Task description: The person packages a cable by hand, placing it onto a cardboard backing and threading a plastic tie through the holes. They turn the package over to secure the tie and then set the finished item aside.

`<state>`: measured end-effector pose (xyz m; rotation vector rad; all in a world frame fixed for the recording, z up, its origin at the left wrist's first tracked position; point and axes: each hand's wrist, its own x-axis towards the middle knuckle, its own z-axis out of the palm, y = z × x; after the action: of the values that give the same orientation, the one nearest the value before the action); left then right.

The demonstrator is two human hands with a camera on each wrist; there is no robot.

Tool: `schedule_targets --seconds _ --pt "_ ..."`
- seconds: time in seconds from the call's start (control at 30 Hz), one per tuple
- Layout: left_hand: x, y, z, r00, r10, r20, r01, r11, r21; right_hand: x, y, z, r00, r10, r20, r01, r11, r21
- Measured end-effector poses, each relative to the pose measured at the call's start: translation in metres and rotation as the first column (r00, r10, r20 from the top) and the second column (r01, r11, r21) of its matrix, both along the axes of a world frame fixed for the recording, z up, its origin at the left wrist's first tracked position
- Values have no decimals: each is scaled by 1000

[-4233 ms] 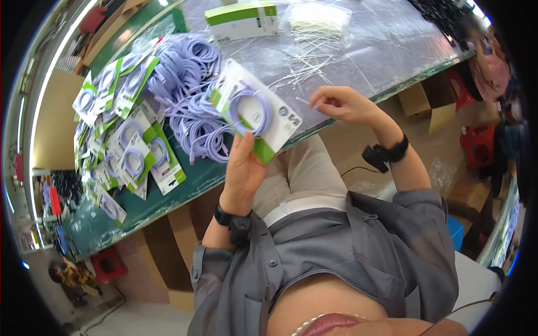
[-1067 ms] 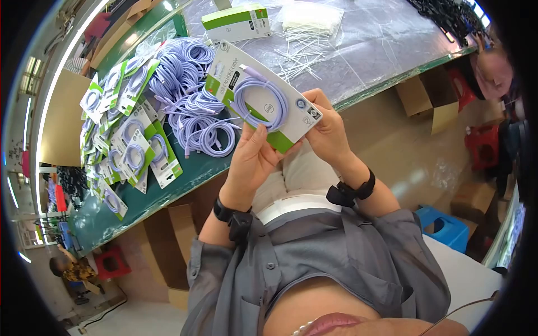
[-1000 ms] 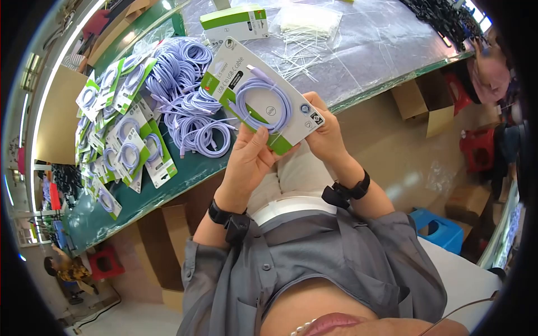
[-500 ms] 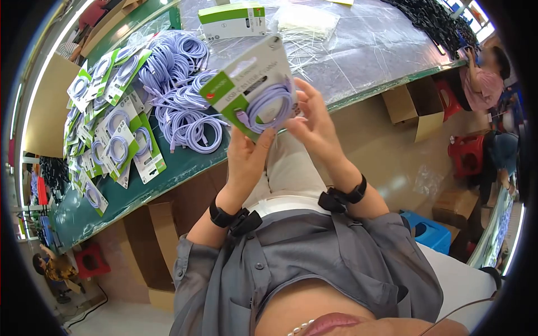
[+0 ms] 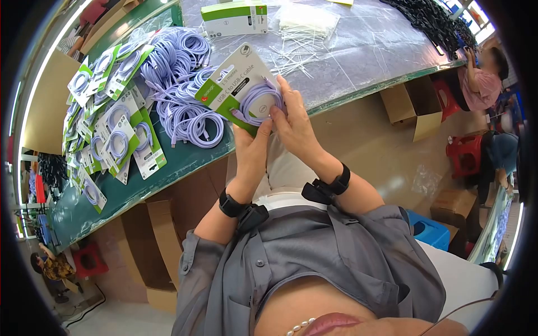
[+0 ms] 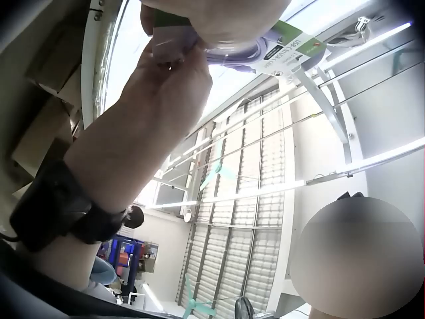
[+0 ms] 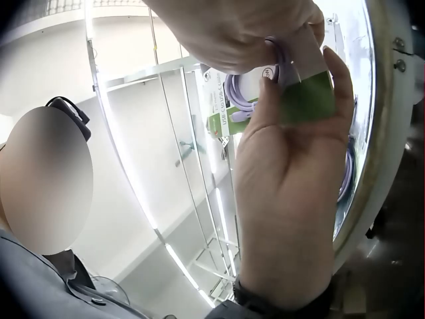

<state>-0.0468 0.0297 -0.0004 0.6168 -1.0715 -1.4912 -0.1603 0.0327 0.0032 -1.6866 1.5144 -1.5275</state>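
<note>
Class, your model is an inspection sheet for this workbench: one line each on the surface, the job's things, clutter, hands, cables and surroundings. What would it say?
Surface: table, part green, part grey, with whitish marks.
Job's things: green-and-white card labelled USB-C to USB-C cable, bearing a coiled lilac cable.
Clutter: loose white strips scattered in front of a plastic bag; black bundle at the far right, details unclear.
Hands: left hand and right hand both hold the card.
Cables: loose lilac coils heaped beside a pile of carded cables.
Surroundings: open cardboard boxes, red stools, a blue stool, other people.
</note>
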Motion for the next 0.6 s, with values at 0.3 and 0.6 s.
schedule_targets --seconds 0.3,0.6 --pt "16 -6 -8 969 52 242 -37 997 -67 -4 4 18 980 -142 -137 119 979 -164" --pt "13 -4 -13 939 28 343 -4 997 -71 -14 -15 45 707 -161 -689 -256 849 -462"
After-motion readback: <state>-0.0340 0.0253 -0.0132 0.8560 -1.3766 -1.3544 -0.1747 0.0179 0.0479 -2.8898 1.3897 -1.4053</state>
